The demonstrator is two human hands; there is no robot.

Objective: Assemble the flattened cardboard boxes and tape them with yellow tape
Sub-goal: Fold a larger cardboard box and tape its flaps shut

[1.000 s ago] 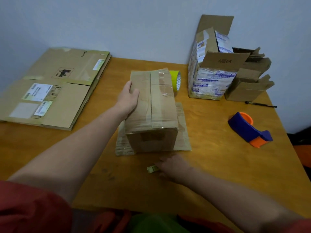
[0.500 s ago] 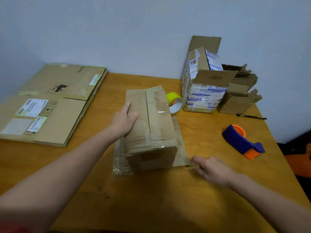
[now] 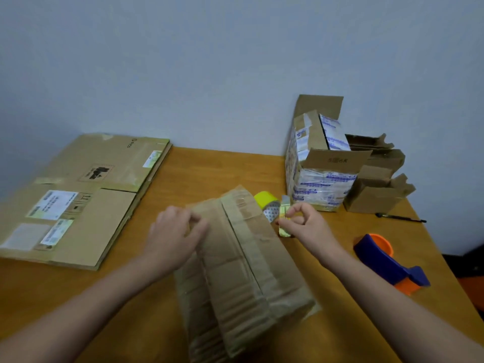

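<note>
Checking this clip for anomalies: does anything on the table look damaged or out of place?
Yes. The box that the left hand holds is worn: creased, with old tape patches. The yellow tape roll lies loose behind it, not in the dispenser. The right hand pinches a small yellow tape scrap.

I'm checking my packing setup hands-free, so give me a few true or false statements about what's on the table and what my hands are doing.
1. The right hand pinches a yellow tape strip. True.
2. The left hand holds the dispenser. False: it holds the box; the dispenser lies untouched at right.
3. The tape roll sits just behind the box. True.
4. The pen lies inside the box. False: it lies on the table by the small boxes.
</note>
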